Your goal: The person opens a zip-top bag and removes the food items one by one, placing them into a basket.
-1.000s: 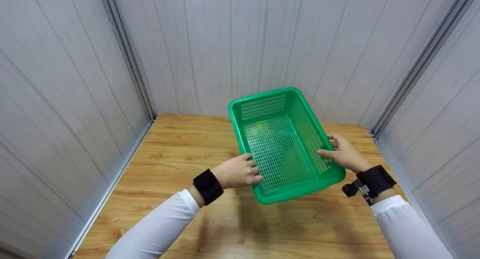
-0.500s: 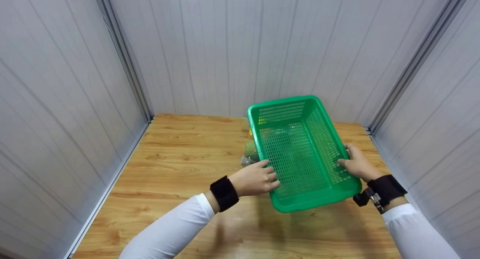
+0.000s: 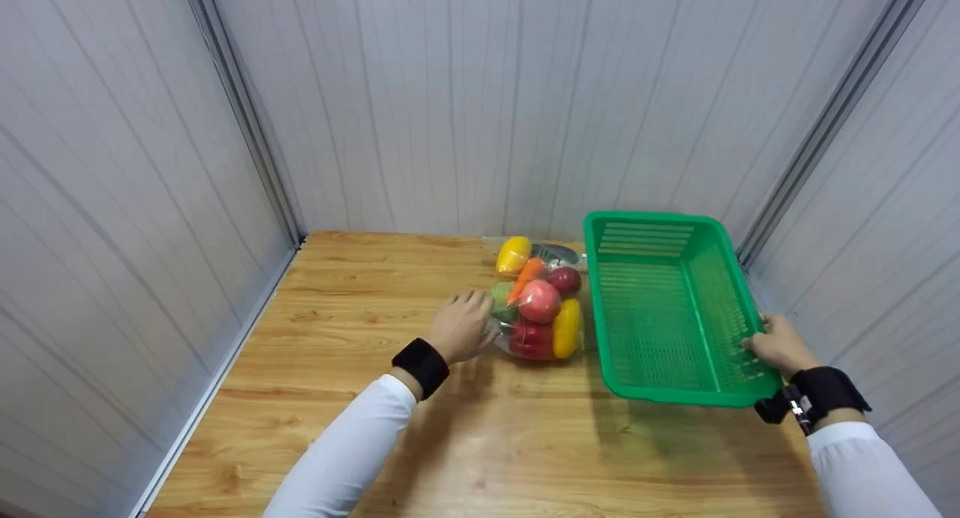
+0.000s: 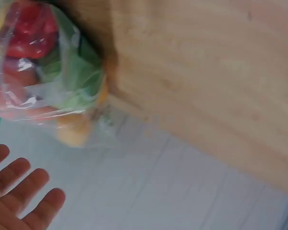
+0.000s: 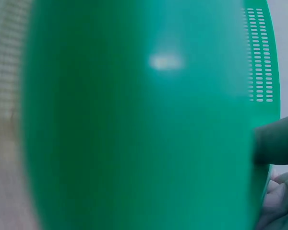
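Observation:
A green plastic basket (image 3: 652,330) with slotted sides is held at its right rim by my right hand (image 3: 780,347), thumb inside and fingers outside. In the right wrist view, the basket wall (image 5: 163,124) fills most of the picture. On the table, left of the basket, lies a clear plastic bag (image 4: 93,96) of colourful produce. A carrot (image 3: 528,275), a pink round fruit (image 3: 539,301), a red pepper (image 3: 531,342) and yellow pieces show through it. My left hand (image 3: 461,327) is at the bag's left side, its fingers extended in the left wrist view (image 4: 24,191).
A wood-grain table (image 3: 360,338) lies under everything. Pale panel walls (image 3: 450,113) enclose its back and both sides, with metal strips (image 3: 247,121) in the corners. The basket's far end is close to the back wall.
The basket has moved right, uncovering the bag of produce. My left hand has let go of the basket rim and moved left to the bag; my right hand still holds the basket.

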A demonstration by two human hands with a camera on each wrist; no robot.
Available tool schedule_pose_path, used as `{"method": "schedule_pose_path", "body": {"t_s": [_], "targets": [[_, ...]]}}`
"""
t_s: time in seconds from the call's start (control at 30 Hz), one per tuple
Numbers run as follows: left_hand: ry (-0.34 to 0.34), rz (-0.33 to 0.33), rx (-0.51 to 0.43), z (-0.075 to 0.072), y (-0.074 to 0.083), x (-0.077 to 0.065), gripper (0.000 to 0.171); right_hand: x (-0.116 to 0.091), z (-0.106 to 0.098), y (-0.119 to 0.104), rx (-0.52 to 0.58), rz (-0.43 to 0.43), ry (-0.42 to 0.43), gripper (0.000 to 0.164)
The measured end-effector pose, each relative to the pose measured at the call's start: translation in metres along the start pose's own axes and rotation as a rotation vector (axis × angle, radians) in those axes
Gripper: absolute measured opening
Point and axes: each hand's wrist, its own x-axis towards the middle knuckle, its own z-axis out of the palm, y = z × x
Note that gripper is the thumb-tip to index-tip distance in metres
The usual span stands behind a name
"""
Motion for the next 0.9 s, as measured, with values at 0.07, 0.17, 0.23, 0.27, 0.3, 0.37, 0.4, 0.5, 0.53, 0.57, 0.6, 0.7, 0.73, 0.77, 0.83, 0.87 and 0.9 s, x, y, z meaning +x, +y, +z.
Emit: {"method": "schedule_pose_path", "body": {"t_s": [0.07, 0.17, 0.23, 0.27, 0.3, 0.37, 0.4, 0.5, 0.53, 0.57, 0.6, 0.7, 0.73, 0.77, 0.83, 0.87, 0.9], "targets": [[-0.097, -0.113, -0.158, 0.008, -0.005, -0.001, 0.067, 0.000, -0.003, 0.012, 0.008, 0.014, -0.001, 0.065], [-0.181, -0.286, -0.392, 0.020, -0.009, -0.001, 0.081, 0.001, -0.006, 0.028, 0.004, 0.031, 0.011, 0.060], [-0.198, -0.386, -0.522, 0.029, -0.010, 0.001, 0.084, 0.001, -0.005, 0.037, -0.006, 0.043, 0.016, 0.057], [-0.198, -0.427, -0.579, 0.033, -0.009, 0.002, 0.086, 0.001, -0.004, 0.041, -0.011, 0.052, 0.014, 0.058], [-0.193, -0.452, -0.629, 0.037, -0.009, 0.002, 0.087, 0.000, -0.003, 0.045, -0.015, 0.059, 0.008, 0.059], [-0.188, -0.473, -0.718, 0.043, -0.007, 0.004, 0.088, -0.001, -0.001, 0.052, -0.015, 0.078, -0.010, 0.062], [-0.184, -0.471, -0.752, 0.045, -0.005, 0.005, 0.087, -0.002, 0.001, 0.055, -0.015, 0.084, -0.019, 0.063], [-0.163, -0.445, -0.818, 0.048, 0.000, 0.007, 0.082, -0.004, 0.004, 0.062, -0.022, 0.097, -0.039, 0.061], [-0.159, -0.438, -0.826, 0.048, 0.002, 0.008, 0.079, -0.005, 0.005, 0.063, -0.030, 0.098, -0.041, 0.060], [-0.150, -0.423, -0.823, 0.048, 0.004, 0.009, 0.075, -0.005, 0.006, 0.064, -0.035, 0.102, -0.044, 0.061], [-0.140, -0.409, -0.809, 0.047, 0.006, 0.009, 0.070, -0.006, 0.006, 0.065, -0.044, 0.106, -0.049, 0.062], [-0.095, -0.346, -0.732, 0.046, 0.010, 0.011, 0.052, -0.006, 0.007, 0.066, -0.071, 0.111, -0.065, 0.067], [-0.076, -0.329, -0.704, 0.045, 0.011, 0.011, 0.045, -0.006, 0.006, 0.066, -0.080, 0.107, -0.074, 0.070], [-0.058, -0.316, -0.680, 0.045, 0.012, 0.011, 0.037, -0.006, 0.006, 0.065, -0.091, 0.101, -0.079, 0.071], [-0.020, -0.308, -0.643, 0.044, 0.012, 0.010, 0.027, -0.006, 0.005, 0.064, -0.117, 0.083, -0.082, 0.069], [-0.005, -0.314, -0.643, 0.043, 0.011, 0.010, 0.024, -0.006, 0.004, 0.063, -0.132, 0.072, -0.082, 0.068], [0.002, -0.323, -0.653, 0.042, 0.010, 0.009, 0.023, -0.006, 0.003, 0.063, -0.148, 0.065, -0.079, 0.067]]}}
